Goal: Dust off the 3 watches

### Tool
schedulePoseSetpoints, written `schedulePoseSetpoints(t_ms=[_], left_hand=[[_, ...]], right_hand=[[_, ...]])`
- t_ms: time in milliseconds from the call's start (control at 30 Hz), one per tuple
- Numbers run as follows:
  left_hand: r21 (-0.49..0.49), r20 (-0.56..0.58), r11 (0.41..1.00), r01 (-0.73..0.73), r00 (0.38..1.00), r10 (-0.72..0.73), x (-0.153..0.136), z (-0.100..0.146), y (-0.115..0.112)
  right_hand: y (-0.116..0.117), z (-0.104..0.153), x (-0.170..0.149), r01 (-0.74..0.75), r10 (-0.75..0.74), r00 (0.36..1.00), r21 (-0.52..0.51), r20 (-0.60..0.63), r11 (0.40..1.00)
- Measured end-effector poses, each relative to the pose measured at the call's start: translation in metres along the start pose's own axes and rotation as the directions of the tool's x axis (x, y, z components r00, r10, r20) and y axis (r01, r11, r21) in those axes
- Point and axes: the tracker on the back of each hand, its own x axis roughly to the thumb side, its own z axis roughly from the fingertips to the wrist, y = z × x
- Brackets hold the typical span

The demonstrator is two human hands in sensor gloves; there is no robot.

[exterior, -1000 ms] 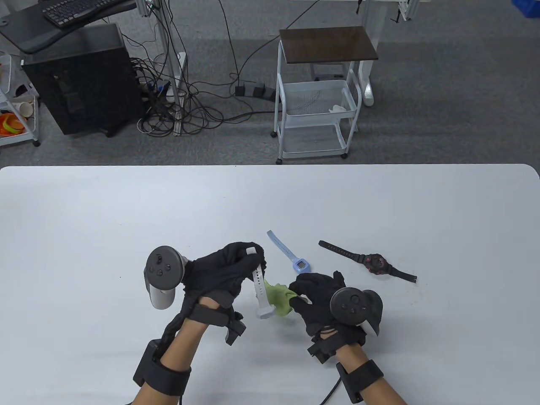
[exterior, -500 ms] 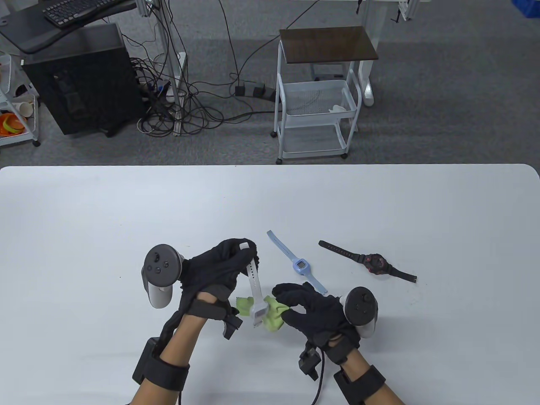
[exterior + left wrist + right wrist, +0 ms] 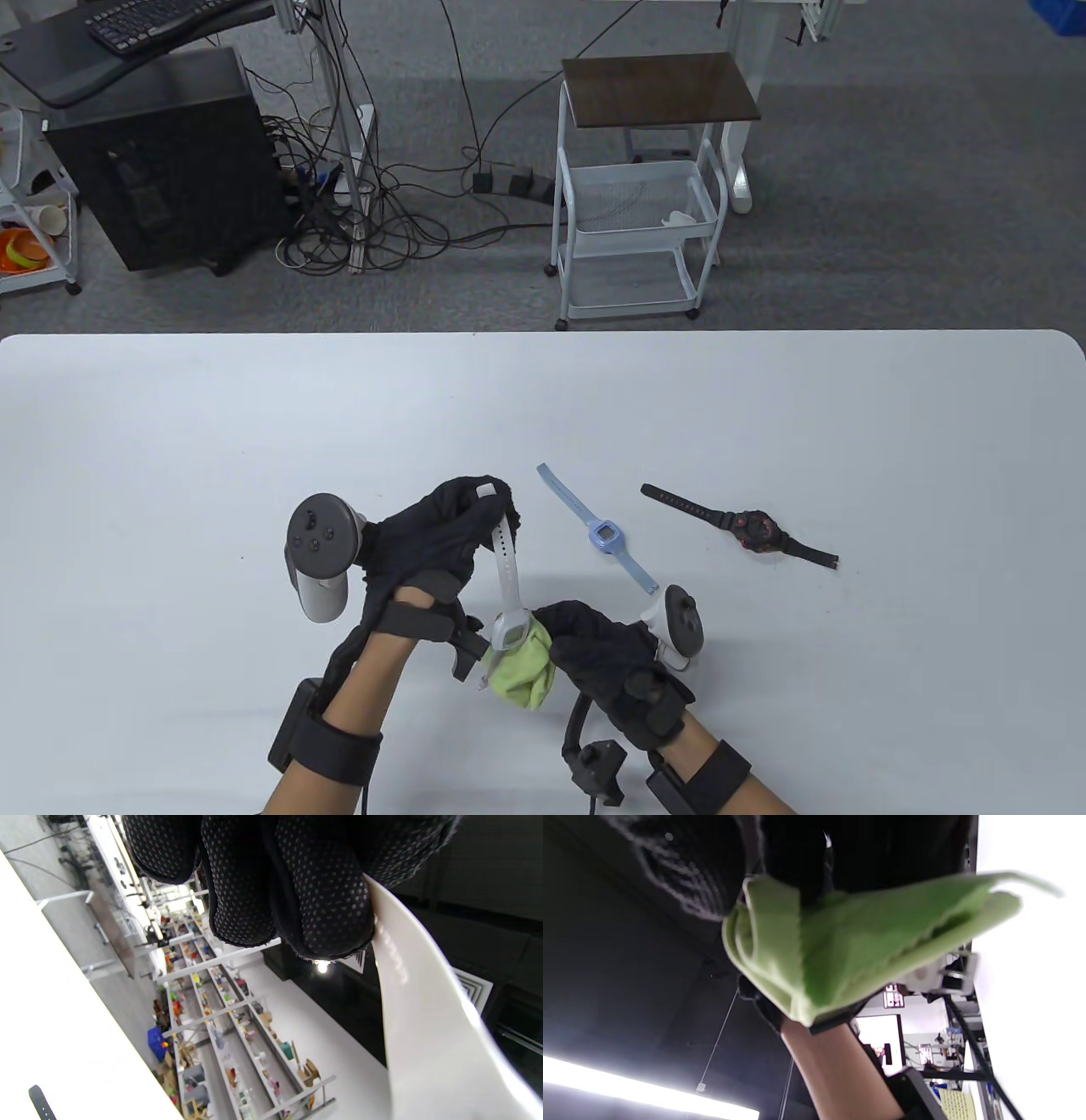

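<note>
My left hand (image 3: 454, 526) pinches the top end of a white watch (image 3: 507, 586), which hangs down above the table; its strap (image 3: 424, 1035) fills the right of the left wrist view. My right hand (image 3: 598, 649) grips a green cloth (image 3: 519, 671) bunched against the white watch's face; the cloth (image 3: 848, 955) fills the right wrist view. A light blue watch (image 3: 604, 535) lies flat just beyond my hands. Further right lies a black watch (image 3: 755, 531) with red markings.
The white table (image 3: 170, 441) runs to a far edge, past which stand a white wire cart (image 3: 636, 221) and a black computer tower (image 3: 161, 161) with tangled cables. The black watch's strap end (image 3: 41, 1103) shows in the left wrist view.
My right hand has rolled over and slid down-left with the cloth, from the strap to the watch face. The left hand has tilted the white watch so the face shows.
</note>
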Motion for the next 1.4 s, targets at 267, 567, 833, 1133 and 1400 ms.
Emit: schedulePoseSetpoints(t_ms=[267,567,833,1133,1400], left_hand=[[0.005,0.019,1.000,0.016,1.000,-0.016,0.002,0.002,-0.007],[0.002,0.025,1.000,0.020,0.999,-0.020,0.003,0.003,-0.011],[0.008,0.030,1.000,-0.009,1.000,0.009,0.007,0.004,-0.008],[0.004,0.037,1.000,0.028,0.999,-0.028,0.010,0.004,-0.009],[-0.002,0.037,0.999,0.032,0.999,-0.032,0.009,0.004,-0.009]], right_hand=[[0.008,0.001,0.000,-0.068,0.068,0.998,0.002,-0.016,0.998],[0.016,0.002,0.003,-0.108,0.108,0.993,0.012,0.052,0.994],[0.010,0.002,0.009,-0.147,0.161,0.978,-0.106,0.133,0.983],[0.004,0.001,0.010,-0.233,0.241,0.965,-0.084,0.107,0.969],[-0.003,0.000,0.014,-0.319,0.335,0.939,-0.162,0.082,0.934]])
